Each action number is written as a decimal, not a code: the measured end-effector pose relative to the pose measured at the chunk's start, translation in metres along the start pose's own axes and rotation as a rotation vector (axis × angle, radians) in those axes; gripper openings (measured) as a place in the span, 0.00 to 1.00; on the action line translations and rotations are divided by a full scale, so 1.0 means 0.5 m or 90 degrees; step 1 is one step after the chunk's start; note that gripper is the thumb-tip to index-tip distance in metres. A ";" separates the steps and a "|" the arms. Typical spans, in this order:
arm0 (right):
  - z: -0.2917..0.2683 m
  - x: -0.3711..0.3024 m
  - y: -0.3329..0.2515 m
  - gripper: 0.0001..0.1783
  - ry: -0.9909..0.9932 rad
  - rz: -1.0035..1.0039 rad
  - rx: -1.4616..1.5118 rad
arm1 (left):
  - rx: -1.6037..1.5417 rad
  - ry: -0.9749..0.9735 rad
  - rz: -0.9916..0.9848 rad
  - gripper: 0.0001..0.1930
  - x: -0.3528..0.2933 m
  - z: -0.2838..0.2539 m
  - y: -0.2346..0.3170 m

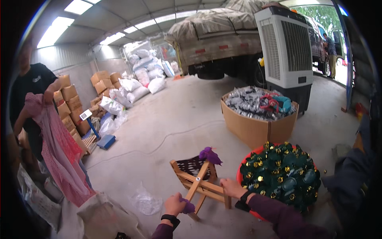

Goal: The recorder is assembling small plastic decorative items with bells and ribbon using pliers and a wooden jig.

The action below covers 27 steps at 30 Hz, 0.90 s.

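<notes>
A wooden folding stool [198,179] with a dark woven seat [191,165] stands tilted on the floor before me. My left hand [174,204] is closed around a bunched purple glove [188,206], beside the stool's near leg. With bent fingers, my right hand [233,188] grips the stool's right end. A second purple glove [210,155] lies crumpled over the stool's far top corner. Just right of my right hand is a red tub [239,175] heaped with dark green pieces [278,171] bearing shiny gold bits.
A cardboard bin [254,129] of silvery parts stands behind the tub, near an air cooler [284,47]. A person [36,91] at left holds pink netting [59,147]. Clear plastic [146,200] and a beige sack [105,217] lie nearby; a loaded truck [217,44] is behind.
</notes>
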State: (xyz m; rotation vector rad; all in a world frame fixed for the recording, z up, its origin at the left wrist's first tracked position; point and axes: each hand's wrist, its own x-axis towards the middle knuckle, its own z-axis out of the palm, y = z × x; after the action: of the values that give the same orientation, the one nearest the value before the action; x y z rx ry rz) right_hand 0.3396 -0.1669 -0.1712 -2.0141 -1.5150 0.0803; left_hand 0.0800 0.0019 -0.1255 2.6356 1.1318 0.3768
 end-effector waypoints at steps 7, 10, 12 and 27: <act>-0.042 0.076 0.015 0.09 -0.113 -0.058 -0.086 | -0.073 0.052 0.029 0.14 -0.116 -0.002 0.041; -0.060 0.109 0.022 0.08 -0.069 -0.147 -0.048 | -0.088 0.033 0.028 0.14 -0.139 -0.021 0.074; -0.068 0.125 0.009 0.08 -0.113 -0.150 -0.047 | -0.079 0.017 0.026 0.14 -0.153 -0.012 0.084; -0.108 0.149 0.099 0.06 -0.151 -0.193 -0.194 | -0.038 -0.050 0.151 0.17 -0.160 0.050 0.263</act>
State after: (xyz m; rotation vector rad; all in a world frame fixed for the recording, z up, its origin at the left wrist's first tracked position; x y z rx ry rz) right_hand 0.4284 -0.1316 -0.1296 -2.0320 -2.0745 -0.0395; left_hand 0.1230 -0.1476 -0.1174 2.7123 0.7744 0.3415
